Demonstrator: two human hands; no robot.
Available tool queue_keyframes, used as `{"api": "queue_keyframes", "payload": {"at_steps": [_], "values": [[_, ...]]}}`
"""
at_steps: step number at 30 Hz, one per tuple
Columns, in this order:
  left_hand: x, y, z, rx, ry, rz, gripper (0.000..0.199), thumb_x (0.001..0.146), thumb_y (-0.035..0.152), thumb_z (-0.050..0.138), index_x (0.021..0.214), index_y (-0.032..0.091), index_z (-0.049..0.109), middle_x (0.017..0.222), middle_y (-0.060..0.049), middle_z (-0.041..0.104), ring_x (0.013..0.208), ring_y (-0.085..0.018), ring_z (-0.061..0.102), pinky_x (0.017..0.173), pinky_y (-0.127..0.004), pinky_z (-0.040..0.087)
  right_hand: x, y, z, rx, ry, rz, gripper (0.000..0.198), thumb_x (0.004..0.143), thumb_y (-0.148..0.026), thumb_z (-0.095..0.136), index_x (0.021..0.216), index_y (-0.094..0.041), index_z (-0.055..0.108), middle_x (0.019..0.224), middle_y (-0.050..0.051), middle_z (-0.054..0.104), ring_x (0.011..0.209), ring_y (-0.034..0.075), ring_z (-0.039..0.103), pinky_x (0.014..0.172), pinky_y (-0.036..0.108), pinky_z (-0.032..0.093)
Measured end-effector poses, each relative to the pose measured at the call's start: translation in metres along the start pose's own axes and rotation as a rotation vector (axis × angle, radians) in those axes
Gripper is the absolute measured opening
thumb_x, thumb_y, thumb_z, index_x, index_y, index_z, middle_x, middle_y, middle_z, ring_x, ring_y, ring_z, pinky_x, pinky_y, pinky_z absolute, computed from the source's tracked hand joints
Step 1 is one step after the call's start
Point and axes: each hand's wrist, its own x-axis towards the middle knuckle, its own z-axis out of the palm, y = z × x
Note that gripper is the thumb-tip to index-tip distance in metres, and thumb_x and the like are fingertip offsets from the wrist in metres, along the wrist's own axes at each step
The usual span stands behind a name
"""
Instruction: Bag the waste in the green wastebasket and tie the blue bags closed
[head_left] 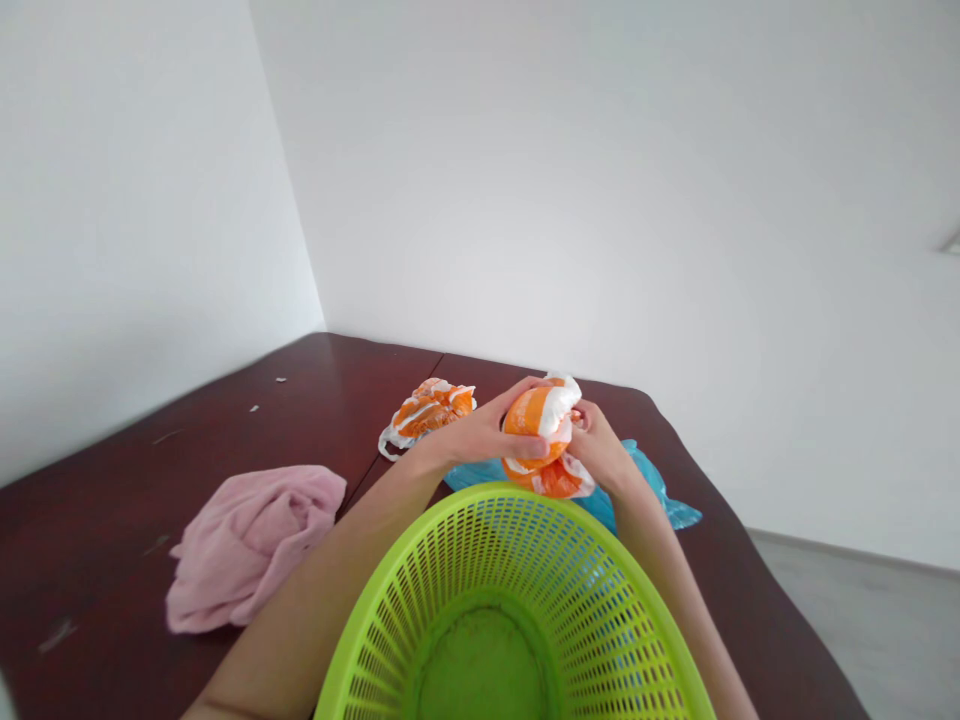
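Beyond the far rim of a green plastic basket (360, 640), my two hands hold a bunched orange-and-white plastic bag (529, 412). My left hand (499, 428) grips its left side, thumb across the front. My right hand (596, 440) is closed on the bag's right side, its fingertips partly hidden. The bag's lower part hangs loose below the hands. Under and behind my hands spreads a blue plastic bag (660, 490), partly covered by the basket and my right arm. Left of my left hand lies another crumpled orange-and-white plastic bag (427, 408) with a white handle loop.
A crumpled pink cloth (251, 545) lies on the dark red table (187, 440) at the left, beside my left forearm. Small white scraps are scattered on the tabletop. White walls meet behind the table, whose right edge drops to a grey floor (870, 610).
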Motion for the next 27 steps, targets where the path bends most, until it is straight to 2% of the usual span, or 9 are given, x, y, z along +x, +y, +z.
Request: {"api": "queue_keyframes", "payload": {"at_steps": [3,5,9,14,17,19,22,24,27], "values": [[0.001,-0.001,0.004,-0.009,0.02,-0.007,0.088,0.082,0.048,0.112,0.156,0.034,0.066,0.141,-0.014,0.08,0.117,-0.036,0.084,0.091,-0.045,0.072,0.003,0.001,0.002,0.039,0.097,0.009,0.049,0.07,-0.028,0.1,0.109,-0.027,0.07,0.09,-0.003,0.082,0.072,0.018,0.072,0.067,0.028,0.06],[0.001,-0.003,0.007,0.033,0.046,0.003,0.092,0.078,0.04,0.113,0.155,0.032,0.063,0.145,-0.014,0.078,0.123,-0.036,0.082,0.095,-0.046,0.071,0.005,0.004,0.004,0.054,0.167,0.004,0.063,0.068,-0.029,0.103,0.117,-0.029,0.063,0.094,-0.001,0.085,0.073,0.02,0.076,0.065,0.03,0.06],[0.002,-0.009,0.01,0.182,0.165,0.026,0.099,0.071,0.037,0.115,0.152,0.03,0.058,0.149,-0.013,0.076,0.129,-0.036,0.079,0.106,-0.05,0.07,0.005,0.008,0.009,0.004,0.246,-0.008,0.071,0.069,-0.033,0.105,0.12,-0.031,0.055,0.11,0.006,0.088,0.082,0.026,0.082,0.068,0.034,0.065],[0.002,-0.012,0.005,0.409,0.245,0.042,0.086,0.072,0.031,0.11,0.142,0.032,0.061,0.147,-0.007,0.077,0.118,-0.03,0.079,0.104,-0.048,0.067,0.002,0.004,0.011,-0.042,0.132,-0.029,0.072,0.074,-0.031,0.104,0.131,-0.031,0.06,0.13,0.008,0.087,0.091,0.025,0.081,0.08,0.039,0.068],[0.001,-0.005,-0.002,0.506,0.311,0.056,0.082,0.071,0.029,0.109,0.14,0.033,0.064,0.146,-0.004,0.079,0.121,-0.031,0.08,0.108,-0.047,0.066,0.0,0.002,0.012,0.008,0.043,-0.037,0.075,0.086,-0.035,0.099,0.151,-0.035,0.062,0.138,0.006,0.083,0.099,0.024,0.079,0.088,0.04,0.069],[0.0,-0.001,-0.006,0.59,0.376,0.063,0.079,0.073,0.029,0.108,0.139,0.033,0.065,0.149,-0.004,0.08,0.123,-0.031,0.081,0.111,-0.048,0.065,0.001,0.004,0.013,0.146,0.006,-0.011,0.072,0.095,-0.045,0.091,0.16,-0.038,0.06,0.144,0.007,0.079,0.109,0.027,0.08,0.092,0.042,0.07],[0.001,-0.002,-0.01,0.702,0.435,0.077,0.072,0.079,0.027,0.103,0.14,0.033,0.066,0.149,-0.004,0.081,0.125,-0.031,0.081,0.114,-0.048,0.064,0.004,0.013,0.017,0.323,0.015,0.024,0.07,0.102,-0.064,0.082,0.163,-0.039,0.058,0.168,0.009,0.068,0.138,0.034,0.076,0.104,0.049,0.071],[0.002,-0.01,-0.008,0.748,0.436,0.076,0.068,0.081,0.024,0.101,0.14,0.034,0.067,0.147,-0.004,0.081,0.128,-0.032,0.082,0.116,-0.049,0.064,0.005,0.024,0.019,0.296,0.038,0.034,0.077,0.102,-0.072,0.083,0.167,-0.042,0.055,0.179,0.008,0.06,0.153,0.036,0.069,0.114,0.054,0.068],[0.005,-0.025,0.0,0.813,0.404,0.018,0.065,0.082,0.019,0.098,0.138,0.034,0.068,0.142,-0.004,0.083,0.127,-0.033,0.083,0.114,-0.051,0.065,0.007,0.043,0.021,0.175,0.047,0.032,0.087,0.097,-0.072,0.092,0.17,-0.042,0.055,0.176,0.008,0.063,0.159,0.035,0.066,0.127,0.054,0.06]]}}
